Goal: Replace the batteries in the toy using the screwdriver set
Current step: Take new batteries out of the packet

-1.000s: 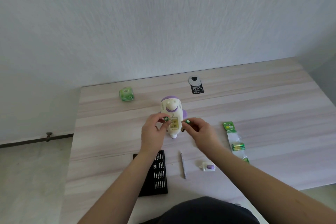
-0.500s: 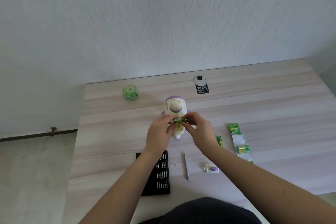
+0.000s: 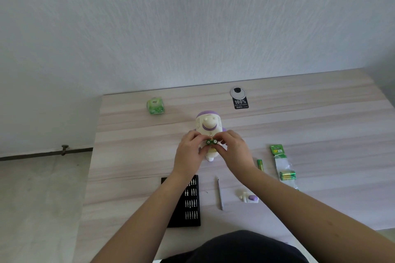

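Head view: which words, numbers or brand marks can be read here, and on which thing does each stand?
"100%": black tag at the table's far side; the small line beneath is too blurred to read.
"GP": green battery pack card; its smaller print is unreadable.
Green packet at far left: a label shows, too blurred to read.
Loose battery and the batteries held over the toy: no legible print.
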A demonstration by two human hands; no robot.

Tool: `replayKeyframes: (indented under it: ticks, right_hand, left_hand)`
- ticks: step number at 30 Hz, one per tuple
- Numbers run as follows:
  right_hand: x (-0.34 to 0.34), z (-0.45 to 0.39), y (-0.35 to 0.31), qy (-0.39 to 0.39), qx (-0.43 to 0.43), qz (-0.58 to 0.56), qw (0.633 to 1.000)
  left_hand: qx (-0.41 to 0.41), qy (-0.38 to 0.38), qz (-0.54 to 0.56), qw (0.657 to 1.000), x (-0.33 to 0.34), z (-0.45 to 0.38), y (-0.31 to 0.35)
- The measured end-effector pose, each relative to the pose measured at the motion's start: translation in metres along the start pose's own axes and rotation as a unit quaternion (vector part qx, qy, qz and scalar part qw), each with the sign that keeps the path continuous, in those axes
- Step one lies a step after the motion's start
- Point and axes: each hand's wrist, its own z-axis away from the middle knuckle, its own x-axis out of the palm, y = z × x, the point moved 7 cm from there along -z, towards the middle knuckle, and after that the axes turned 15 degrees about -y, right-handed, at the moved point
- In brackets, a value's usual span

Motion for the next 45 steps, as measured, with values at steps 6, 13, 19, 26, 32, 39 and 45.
replayKeyframes:
  ticks: [6,13,19,26,32,39,45]
  right_hand:
    - [0.004,-0.004,0.002,-0.009,0.005,0.011,1.000]
    - [0.006,-0.002,0.004,-0.007,-0.001,0.018,1.000]
    - [0.008,0.007,0.008,0.006,-0.016,0.045,0.999]
    - [0.014,0.016,0.000,0.019,-0.064,0.181,0.981]
    - [0.021,0.020,-0.001,0.010,-0.069,0.292,0.954]
    - [0.017,0.034,0.002,0.017,-0.058,0.255,0.965]
    - [-0.001,0.060,0.029,0.035,0.005,0.198,0.980]
  left_hand:
    - [-0.006,-0.024,0.008,1.000,0.003,-0.002,-0.002]
    - [0.005,-0.030,0.017,0.999,0.005,0.000,-0.003]
    - [0.018,-0.027,-0.008,0.999,0.004,0.012,-0.005]
    - [0.100,0.019,-0.208,0.973,0.007,0.025,0.000]
    - [0.090,-0.008,-0.326,0.941,0.014,0.029,0.001]
    - [0.067,-0.039,-0.295,0.952,0.016,0.031,0.005]
    - [0.051,-0.058,-0.229,0.970,0.020,0.037,0.013]
